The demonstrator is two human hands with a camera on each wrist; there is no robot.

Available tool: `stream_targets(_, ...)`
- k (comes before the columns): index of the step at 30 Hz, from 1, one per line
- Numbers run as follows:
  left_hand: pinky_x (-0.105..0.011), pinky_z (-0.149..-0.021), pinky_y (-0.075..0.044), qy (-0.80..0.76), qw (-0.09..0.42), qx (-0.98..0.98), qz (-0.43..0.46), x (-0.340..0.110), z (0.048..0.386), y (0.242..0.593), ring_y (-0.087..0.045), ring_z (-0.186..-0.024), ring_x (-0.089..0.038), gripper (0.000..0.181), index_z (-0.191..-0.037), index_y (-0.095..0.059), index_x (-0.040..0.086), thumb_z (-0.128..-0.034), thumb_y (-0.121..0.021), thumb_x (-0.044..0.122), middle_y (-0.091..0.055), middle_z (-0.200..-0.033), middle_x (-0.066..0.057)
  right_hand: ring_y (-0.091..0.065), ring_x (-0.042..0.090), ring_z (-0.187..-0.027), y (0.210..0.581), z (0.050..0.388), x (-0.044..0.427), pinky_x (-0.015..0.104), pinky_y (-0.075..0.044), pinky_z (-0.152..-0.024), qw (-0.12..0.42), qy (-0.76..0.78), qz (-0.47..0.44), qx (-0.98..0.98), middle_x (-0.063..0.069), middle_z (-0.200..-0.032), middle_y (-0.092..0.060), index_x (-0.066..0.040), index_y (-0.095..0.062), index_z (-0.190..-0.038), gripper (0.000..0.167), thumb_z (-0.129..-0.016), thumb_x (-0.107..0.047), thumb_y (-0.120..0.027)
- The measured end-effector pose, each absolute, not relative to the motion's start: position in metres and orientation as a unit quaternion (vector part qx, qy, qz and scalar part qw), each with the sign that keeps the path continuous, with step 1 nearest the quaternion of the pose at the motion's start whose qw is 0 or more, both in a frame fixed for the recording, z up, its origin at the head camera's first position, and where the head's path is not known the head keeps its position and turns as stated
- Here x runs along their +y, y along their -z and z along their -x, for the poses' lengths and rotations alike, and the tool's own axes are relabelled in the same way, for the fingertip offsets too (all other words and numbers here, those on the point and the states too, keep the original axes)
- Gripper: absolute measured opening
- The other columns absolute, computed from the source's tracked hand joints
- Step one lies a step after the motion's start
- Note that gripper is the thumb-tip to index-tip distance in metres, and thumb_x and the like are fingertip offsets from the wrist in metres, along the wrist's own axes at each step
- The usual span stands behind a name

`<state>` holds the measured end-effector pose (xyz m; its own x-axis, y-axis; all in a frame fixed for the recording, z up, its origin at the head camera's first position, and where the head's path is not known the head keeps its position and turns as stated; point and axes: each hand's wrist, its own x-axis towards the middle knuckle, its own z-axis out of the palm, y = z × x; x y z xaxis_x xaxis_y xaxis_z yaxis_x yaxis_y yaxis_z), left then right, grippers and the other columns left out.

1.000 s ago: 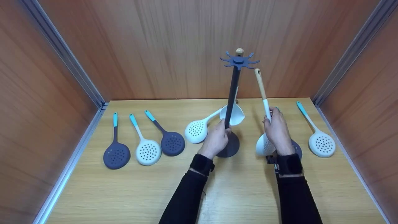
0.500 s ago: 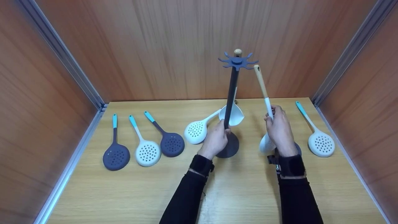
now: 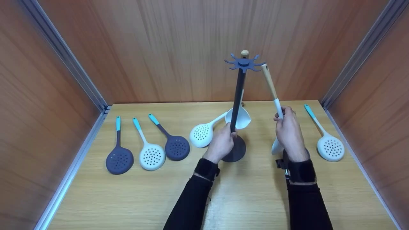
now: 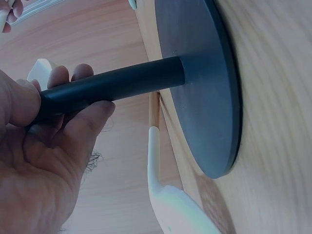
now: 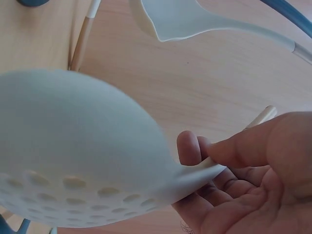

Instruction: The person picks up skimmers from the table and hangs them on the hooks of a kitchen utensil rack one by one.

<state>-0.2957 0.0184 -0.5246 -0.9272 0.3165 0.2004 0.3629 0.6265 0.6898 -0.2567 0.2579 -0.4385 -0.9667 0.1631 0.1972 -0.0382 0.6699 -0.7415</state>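
A dark stand (image 3: 239, 95) with a ring of hooks on top rises from a round base (image 3: 235, 150); my left hand (image 3: 220, 144) grips its pole low down, fingers curled round it in the left wrist view (image 4: 58, 112). My right hand (image 3: 290, 132) pinches the white neck of a slotted skimmer (image 5: 78, 146) with a wooden handle (image 3: 269, 80). That handle's top end is at the tip of a right-side hook; whether they touch I cannot tell. A white ladle (image 3: 242, 117) hangs behind the pole, its upper handle hidden.
Left of the stand lie a white skimmer (image 3: 201, 135), a dark one (image 3: 177, 147), another white one (image 3: 152, 156) and another dark one (image 3: 119, 159). A white skimmer with a blue handle (image 3: 330, 147) lies at the right. Wooden walls (image 3: 179, 51) enclose the table.
My right hand has moved slightly right and away from me, raising the skimmer's handle end to the hook and turning its head edge-on. My left hand has stayed on the pole.
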Motion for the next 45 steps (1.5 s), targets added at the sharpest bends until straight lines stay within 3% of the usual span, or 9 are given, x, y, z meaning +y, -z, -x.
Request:
stream_targets(5, -0.037, -0.087, -0.063, 0.393, 0.020, -0.901, 0.181, 0.019, 0.296, 0.525, -0.068, -0.097, -0.017, 0.008, -0.119, -0.065, 0.013, -0.1165, -0.057, 0.015, -0.072, -0.106, -0.002, -0.064, 0.047, -0.142, 0.435, 0.255, 0.257, 0.062, -0.055, -0.115, 0.122, -0.407, 0.049, -0.904, 0.029, -0.145, -0.060, 0.008, -0.040, -0.161, 0.046, -0.116, 0.003, -0.038)
stream_targets(16, -0.042, -0.101, -0.065, 0.400, -0.011, -0.903, 0.159, 0.021, 0.297, 0.523, -0.075, -0.112, -0.019, 0.009, -0.121, -0.063, 0.016, -0.1182, -0.055, 0.018, -0.077, -0.114, -0.004, -0.063, 0.049, -0.140, 0.431, 0.254, 0.256, 0.064, -0.052, -0.118, 0.146, -0.404, 0.039, -0.902, 0.030, -0.141, -0.061, 0.007, -0.045, -0.157, 0.043, -0.115, 0.005, -0.037)
stream_targets(34, -0.040, -0.093, -0.066, 0.391, 0.025, -0.901, 0.186, 0.019, 0.296, 0.525, -0.076, -0.104, -0.020, 0.008, -0.120, -0.064, 0.012, -0.1159, -0.058, 0.015, -0.080, -0.112, -0.007, -0.066, 0.049, -0.137, 0.426, 0.245, 0.250, 0.064, -0.054, -0.116, 0.214, -0.397, 0.008, -0.892, 0.028, -0.140, -0.069, 0.004, -0.055, -0.150, 0.037, -0.114, 0.006, -0.045)
stream_targets(45, -0.039, -0.095, -0.065, 0.399, 0.002, -0.901, 0.170, 0.020, 0.298, 0.525, -0.073, -0.103, -0.018, 0.008, -0.121, -0.064, 0.014, -0.1166, -0.057, 0.015, -0.076, -0.110, -0.004, -0.069, 0.047, -0.134, 0.419, 0.241, 0.246, 0.064, -0.057, -0.112, 0.214, -0.385, 0.024, -0.897, 0.026, -0.140, -0.071, 0.001, -0.059, -0.152, 0.039, -0.114, 0.005, -0.050)
